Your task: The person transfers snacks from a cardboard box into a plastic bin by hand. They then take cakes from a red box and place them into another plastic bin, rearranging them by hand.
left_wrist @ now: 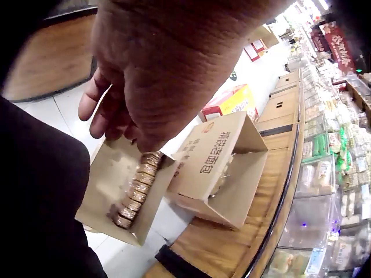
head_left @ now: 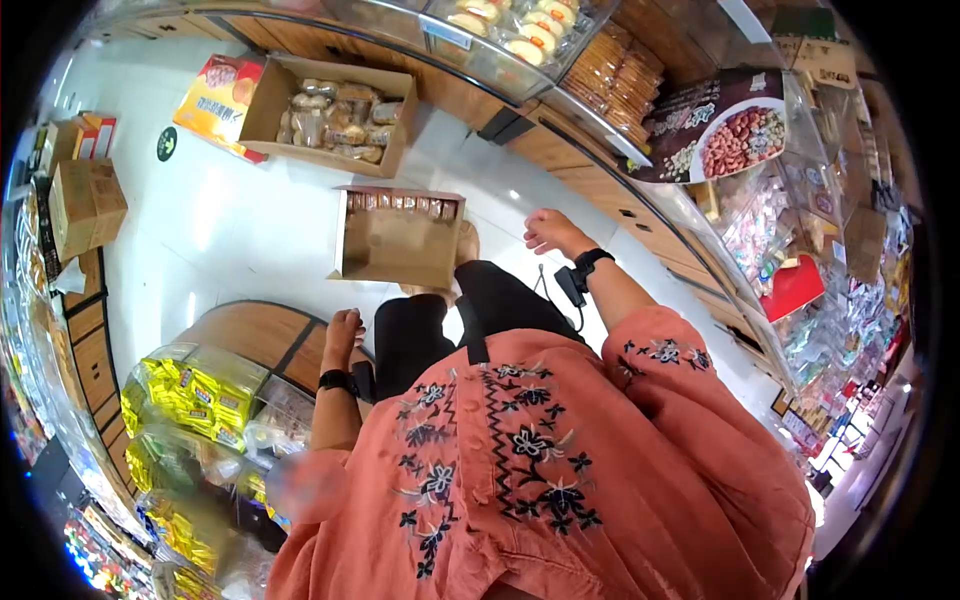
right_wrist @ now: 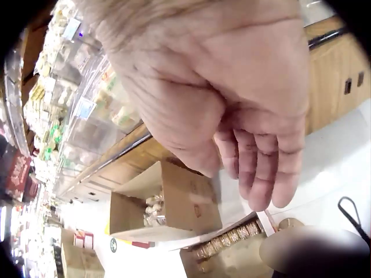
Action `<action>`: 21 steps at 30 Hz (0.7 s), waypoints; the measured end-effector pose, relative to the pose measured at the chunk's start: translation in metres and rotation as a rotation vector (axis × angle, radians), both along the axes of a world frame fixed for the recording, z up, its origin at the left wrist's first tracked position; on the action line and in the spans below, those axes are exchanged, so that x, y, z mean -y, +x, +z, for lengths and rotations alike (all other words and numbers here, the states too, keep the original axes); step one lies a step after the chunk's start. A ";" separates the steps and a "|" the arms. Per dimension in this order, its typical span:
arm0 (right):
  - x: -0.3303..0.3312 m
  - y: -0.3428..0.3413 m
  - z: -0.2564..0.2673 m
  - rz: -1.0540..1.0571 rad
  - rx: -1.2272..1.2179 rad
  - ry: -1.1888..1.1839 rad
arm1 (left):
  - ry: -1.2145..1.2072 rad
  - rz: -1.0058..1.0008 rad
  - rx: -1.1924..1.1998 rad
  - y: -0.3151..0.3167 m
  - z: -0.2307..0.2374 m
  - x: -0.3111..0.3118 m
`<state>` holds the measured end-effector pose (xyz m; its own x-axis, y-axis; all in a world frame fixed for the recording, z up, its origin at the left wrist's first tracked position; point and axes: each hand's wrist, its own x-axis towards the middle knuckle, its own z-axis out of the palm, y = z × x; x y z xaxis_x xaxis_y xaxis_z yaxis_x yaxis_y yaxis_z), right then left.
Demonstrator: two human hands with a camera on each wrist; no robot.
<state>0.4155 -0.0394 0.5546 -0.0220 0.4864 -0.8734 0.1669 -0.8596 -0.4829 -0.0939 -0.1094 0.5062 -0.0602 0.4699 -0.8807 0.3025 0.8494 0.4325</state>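
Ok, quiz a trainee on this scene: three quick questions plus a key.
1. True or false: the person's bare right hand grips the small open brown cardboard box.
2. What stands beside the larger open brown cardboard box? A) a green bucket; B) a yellow-and-red printed carton; C) a metal stool.
3. Fill in: the clear-wrapped brown snacks lie in a ____ along one side of the small box.

Key: 1. False; they are apart. 2. B. 3. Row.

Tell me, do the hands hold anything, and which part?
Nothing: the bare left hand and bare right hand are empty, neither touching the smaller brown cardboard box.
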 end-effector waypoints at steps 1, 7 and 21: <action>0.002 0.002 0.001 -0.021 0.004 0.015 | 0.023 0.000 -0.055 0.002 0.002 -0.001; 0.033 0.009 0.017 -0.250 -0.002 0.151 | -0.005 -0.182 -0.005 -0.029 0.004 -0.013; 0.159 -0.021 0.016 -0.640 -0.113 0.174 | 0.514 -1.089 -0.227 -0.194 -0.029 0.061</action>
